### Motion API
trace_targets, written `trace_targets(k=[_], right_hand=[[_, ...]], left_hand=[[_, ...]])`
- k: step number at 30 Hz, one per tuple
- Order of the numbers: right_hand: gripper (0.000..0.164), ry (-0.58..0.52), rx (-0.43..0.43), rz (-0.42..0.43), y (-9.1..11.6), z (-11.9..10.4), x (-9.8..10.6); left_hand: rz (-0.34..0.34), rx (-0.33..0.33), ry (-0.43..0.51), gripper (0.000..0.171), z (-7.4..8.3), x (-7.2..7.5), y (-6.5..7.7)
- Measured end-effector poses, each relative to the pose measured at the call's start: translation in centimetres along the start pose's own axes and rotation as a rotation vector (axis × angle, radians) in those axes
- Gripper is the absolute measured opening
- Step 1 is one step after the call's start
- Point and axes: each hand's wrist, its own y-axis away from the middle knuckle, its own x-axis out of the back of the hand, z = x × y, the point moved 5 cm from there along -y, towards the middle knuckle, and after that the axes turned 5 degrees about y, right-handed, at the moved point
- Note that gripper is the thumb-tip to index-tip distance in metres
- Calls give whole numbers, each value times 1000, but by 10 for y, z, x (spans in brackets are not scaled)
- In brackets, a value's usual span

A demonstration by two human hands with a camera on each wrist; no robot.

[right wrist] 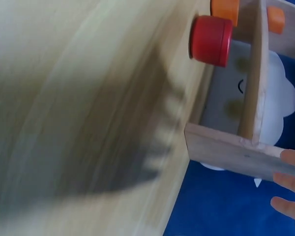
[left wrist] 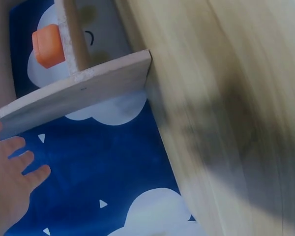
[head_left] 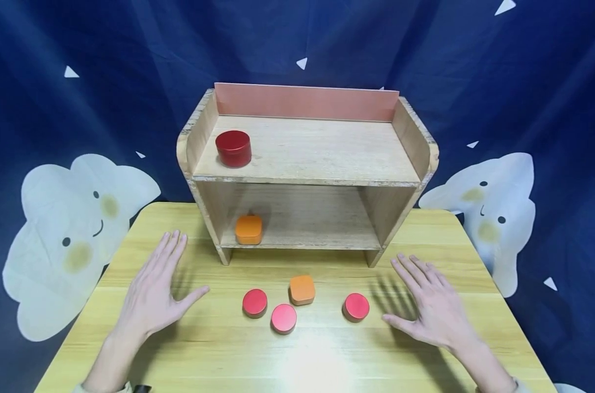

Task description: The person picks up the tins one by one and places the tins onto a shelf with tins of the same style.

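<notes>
My left hand [head_left: 152,289] hovers over the table's left side with fingers extended and thumb spread, holding nothing. On the right, my right hand [head_left: 432,305] is likewise spread and holds nothing; a small round red tin [head_left: 356,307] lies just left of its thumb. Between the hands are two more round red tins, one [head_left: 255,303] nearer the left hand and one [head_left: 284,319] beside it, plus a rounded-square orange tin [head_left: 302,290]. A larger dark red tin [head_left: 234,148] sits at the left of the upper shelf. Another orange tin [head_left: 249,230] stands at the left of the lower shelf.
A two-tier wooden shelf [head_left: 307,182] with a pink back panel [head_left: 307,102] stands at the table's far edge. Its side walls flank both tiers. The wooden table [head_left: 219,365] has a bright glare near the front. Behind hangs a dark blue curtain [head_left: 297,33] with clouds.
</notes>
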Motion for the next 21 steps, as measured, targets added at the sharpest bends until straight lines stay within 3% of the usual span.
trace_targets(k=[10,16,21], right_hand=[[111,-36,35,-46,2,-14,-16],[109,-82,44,-82,3,-19,-24],[106,-125,77,-101,3,-24,-32]], left_hand=[[212,-34,187,92,1,-3,-12],[235,44,274,94,-3,-7,-18],[270,52,396,94,-7,-10,-24]])
